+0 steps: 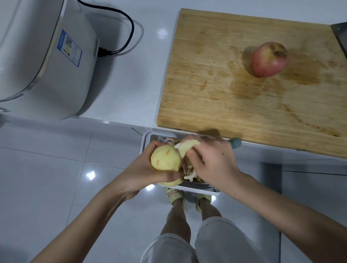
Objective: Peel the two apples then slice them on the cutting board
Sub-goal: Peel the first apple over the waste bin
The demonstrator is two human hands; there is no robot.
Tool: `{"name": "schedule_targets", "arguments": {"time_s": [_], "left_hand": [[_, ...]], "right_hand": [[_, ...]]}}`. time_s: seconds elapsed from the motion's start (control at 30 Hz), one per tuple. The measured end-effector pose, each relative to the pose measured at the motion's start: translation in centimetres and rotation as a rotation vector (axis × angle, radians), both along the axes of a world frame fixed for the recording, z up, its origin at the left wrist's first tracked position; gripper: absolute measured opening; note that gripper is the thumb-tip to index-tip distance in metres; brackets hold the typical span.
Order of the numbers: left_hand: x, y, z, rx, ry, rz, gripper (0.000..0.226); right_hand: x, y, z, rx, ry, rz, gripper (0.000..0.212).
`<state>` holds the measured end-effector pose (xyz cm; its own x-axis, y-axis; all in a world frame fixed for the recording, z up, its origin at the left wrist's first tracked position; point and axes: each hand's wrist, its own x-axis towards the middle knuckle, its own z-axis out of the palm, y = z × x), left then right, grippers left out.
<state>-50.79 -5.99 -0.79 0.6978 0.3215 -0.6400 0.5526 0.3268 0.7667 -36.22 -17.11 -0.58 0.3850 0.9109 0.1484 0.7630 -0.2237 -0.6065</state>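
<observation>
Cradling the mostly peeled apple (164, 158) in the curled left hand (142, 172) above the bin (146, 139) to catch falling strips (187, 174), clamping the teal-handled tool (235, 143) in the right hand (211, 164) against its flank, leaving the red apple (269, 59) unpeeled on the cutting board (248, 110).
</observation>
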Motion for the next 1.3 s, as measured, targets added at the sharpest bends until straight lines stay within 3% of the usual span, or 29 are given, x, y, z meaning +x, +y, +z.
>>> {"name": "schedule_targets", "arguments": {"time_s": [0.13,0.27,0.37,0.47,0.6,0.67,0.8,0.83,0.9,0.97,1.03,1.2,1.3], "left_hand": [[0.0,-0.1,0.1,-0.024,-0.029,-0.011,0.071],[0.0,-0.1,0.0,0.024,-0.056,-0.015,0.066],[-0.4,0.0,0.3,0.047,-0.089,-0.006,0.068],[-0.3,0.5,1.2,0.026,-0.176,0.035,0.066],[0.1,0.3,1.2,0.11,-0.213,0.043,0.077],[-0.1,0.0,0.6,0.152,-0.205,0.071,0.08],[-0.3,-0.7,-0.5,0.332,-0.196,0.109,0.09],[-0.1,-0.9,-0.8,0.378,-0.203,0.119,0.092],[0.1,-1.1,-1.4,0.448,-0.214,0.104,0.097],[0.0,-1.0,-1.7,0.425,-0.194,0.047,0.101],[-0.2,-1.0,-1.4,0.295,-0.155,0.041,0.093],[0.0,-1.1,-1.1,-0.031,-0.098,0.311,0.037],[0.0,-0.5,-1.1,-0.253,-0.049,0.401,0.041]], "right_hand": [[0.7,0.9,0.2,0.072,-0.13,0.121,0.026],[0.9,0.8,-0.2,0.014,-0.024,0.132,0.028],[1.4,0.0,-1.9,-0.136,0.006,0.099,0.031],[1.7,-1.1,-3.3,-0.415,0.012,0.063,0.028],[0.4,-0.6,-3.4,-0.55,0.238,-0.039,0.036],[0.0,-0.2,-3.6,-0.571,0.546,-0.147,0.033],[-0.5,0.2,-3.4,-0.545,1.516,-0.508,0.021],[-0.7,0.4,-3.2,-0.54,1.687,-0.557,0.019],[-1.2,0.7,-3.3,-0.503,1.838,-0.592,0.023],[-1.5,1.0,-3.5,-0.446,1.802,-0.656,0.022],[-1.5,1.1,-3.5,-0.401,1.643,-0.678,0.024],[-1.2,0.2,-3.3,-0.319,1.212,-0.505,0.035],[-1.2,-0.1,-3.3,-0.277,1.127,-0.43,0.04]]}}
